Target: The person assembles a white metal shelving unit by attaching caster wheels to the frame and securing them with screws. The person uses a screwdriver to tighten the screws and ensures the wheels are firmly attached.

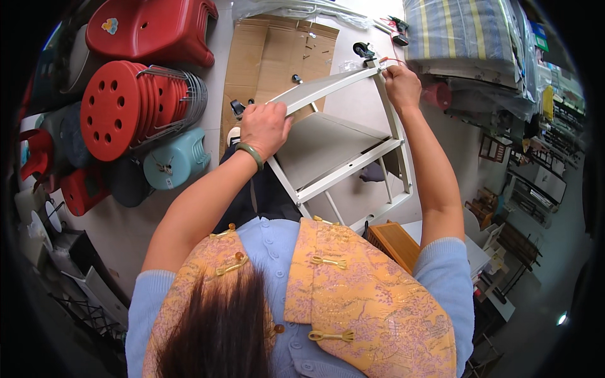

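White frame (350, 168) with grey panels, tilted, at 12 to 1 o'clock from the person's chest, directly under both hands. Left hand (265, 129): on the frame's 10 o'clock side, back of hand up, grip curled round the bar; can't tell where all the fingertips sit. Right hand (403, 88): at the frame's 1 o'clock, grip pinching the end of the bar, just beside a black caster (363, 49). From where I stand, left forearm slants toward 1 o'clock, right toward 11, elbows spread. Green bangle (250, 154) on left wrist. Small colourful sticker (110, 26) on a red plastic seat (148, 31), 10 o'clock; details too small.
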Demonstrator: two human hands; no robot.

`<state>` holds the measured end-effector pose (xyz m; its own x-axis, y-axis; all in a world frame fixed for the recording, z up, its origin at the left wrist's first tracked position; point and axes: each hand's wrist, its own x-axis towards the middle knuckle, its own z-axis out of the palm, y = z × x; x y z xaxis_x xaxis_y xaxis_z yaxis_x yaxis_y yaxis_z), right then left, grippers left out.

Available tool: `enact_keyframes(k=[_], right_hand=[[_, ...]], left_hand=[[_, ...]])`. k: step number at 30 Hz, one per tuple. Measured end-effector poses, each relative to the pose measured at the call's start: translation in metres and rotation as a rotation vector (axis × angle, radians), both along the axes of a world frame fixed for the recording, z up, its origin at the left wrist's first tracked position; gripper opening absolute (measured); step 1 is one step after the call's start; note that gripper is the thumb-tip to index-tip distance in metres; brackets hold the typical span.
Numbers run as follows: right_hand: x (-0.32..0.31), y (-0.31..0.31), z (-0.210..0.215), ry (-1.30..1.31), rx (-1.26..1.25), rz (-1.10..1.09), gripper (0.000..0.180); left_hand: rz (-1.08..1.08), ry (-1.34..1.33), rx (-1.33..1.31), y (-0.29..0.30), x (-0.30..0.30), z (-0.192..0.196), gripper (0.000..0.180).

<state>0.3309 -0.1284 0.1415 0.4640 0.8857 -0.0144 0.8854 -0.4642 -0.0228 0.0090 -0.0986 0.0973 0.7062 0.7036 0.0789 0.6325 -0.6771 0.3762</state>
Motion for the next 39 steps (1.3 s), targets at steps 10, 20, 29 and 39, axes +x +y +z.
enact_keyframes(k=[10, 20, 29, 39], right_hand=[[0.001, 0.017, -0.019, 1.029, 0.306, -0.804, 0.02], [0.001, -0.02, -0.011, 0.163, 0.154, 0.054, 0.023], [-0.008, -0.004, 0.025, -0.365, -0.176, 0.637, 0.045], [0.063, 0.056, -0.016, 0.355, -0.379, -0.45, 0.052]], left_hand=[[-0.003, 0.0, -0.019, 0.0, 0.001, 0.001, 0.024], [0.018, -0.05, -0.015, -0.001, -0.001, -0.003, 0.024], [0.024, -0.062, -0.03, 0.0, -0.002, -0.007, 0.024], [0.011, -0.067, -0.026, 0.001, 0.003, -0.002, 0.021]])
